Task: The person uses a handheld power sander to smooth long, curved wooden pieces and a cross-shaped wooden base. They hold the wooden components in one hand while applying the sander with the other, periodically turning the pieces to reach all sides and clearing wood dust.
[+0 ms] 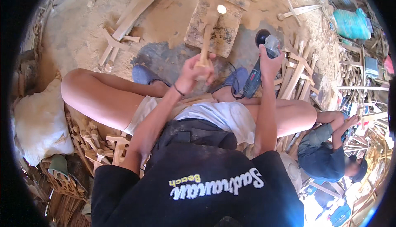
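Observation:
My left hand [196,72] is closed around the grip end of a wooden sword [207,37], slightly blurred. Its long part reaches away from me over a worn wooden block [231,33]; whether it touches the block, I cannot tell. In my right hand [270,64] is an angle grinder [252,82] with a dark teal body, gripped near its grey head. Its dark round disc [262,37] faces up and left, apart from the sword. A black cord [235,80] loops from the grinder's lower end past my right foot.
Several wooden swords [295,72] lie piled right of my right leg. Another wooden sword [299,11] rests on the dusty ground at the far right. Curved wooden pieces [113,43] lie at the far left. A white sack [43,121] stands by my left knee. Another person [321,159] sits at the right.

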Available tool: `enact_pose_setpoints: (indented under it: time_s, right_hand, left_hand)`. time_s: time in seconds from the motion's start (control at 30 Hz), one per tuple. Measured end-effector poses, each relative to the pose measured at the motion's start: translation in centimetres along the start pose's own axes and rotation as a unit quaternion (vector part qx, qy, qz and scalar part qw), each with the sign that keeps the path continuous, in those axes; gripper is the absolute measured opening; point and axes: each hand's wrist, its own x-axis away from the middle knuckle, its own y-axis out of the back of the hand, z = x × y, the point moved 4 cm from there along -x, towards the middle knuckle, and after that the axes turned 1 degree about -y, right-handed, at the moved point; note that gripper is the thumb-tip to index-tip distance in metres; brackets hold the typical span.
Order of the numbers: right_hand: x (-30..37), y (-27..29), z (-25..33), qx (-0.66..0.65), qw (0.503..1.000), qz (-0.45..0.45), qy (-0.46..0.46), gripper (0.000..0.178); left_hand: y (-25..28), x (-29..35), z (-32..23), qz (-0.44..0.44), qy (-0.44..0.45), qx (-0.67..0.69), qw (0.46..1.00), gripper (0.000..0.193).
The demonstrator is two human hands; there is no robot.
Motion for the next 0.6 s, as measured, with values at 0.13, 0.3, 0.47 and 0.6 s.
enact_pose_setpoints:
  time_s: [0.13, 0.3, 0.47, 0.6]
  right_hand:
    - [1.4, -0.1, 3.4, -0.098, 0.989, 0.087, -0.066, 0.09]
    - [0.8, -0.7, 2.7, 0.026, 0.996, 0.03, 0.084, 0.092]
    - [4.5, -2.1, 7.7, 0.069, 0.979, 0.088, 0.173, 0.089]
    - [6.0, -3.8, 7.8, 0.122, 0.963, 0.223, 0.094, 0.084]
  left_hand:
    - [2.6, 0.6, -2.2, 0.18, -0.023, 0.298, 0.937, 0.068]
    - [5.3, -2.1, 4.6, -0.047, 0.124, -0.051, 0.99, 0.038]
    - [7.4, -3.1, 9.4, -0.139, 0.082, -0.33, 0.93, 0.041]
    - [5.1, -4.1, 11.1, -0.141, 0.089, -0.285, 0.944, 0.044]
